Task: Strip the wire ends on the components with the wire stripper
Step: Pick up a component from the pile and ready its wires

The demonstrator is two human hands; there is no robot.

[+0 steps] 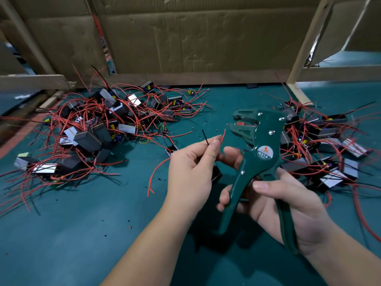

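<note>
Head view, left hand (191,168) pinching wire ends (224,135), right hand (292,205) gripping wire stripper (262,141)

We find bare teal desk mat (61,234) towards the near-left corner and in a lane running up to the far edge. A tangled heap of black block components with red wires (92,131) crowds the far-left corner, and a second such heap (321,145) crowds the right edge. Brown cardboard sheets (195,38) wall the far edge.
</note>
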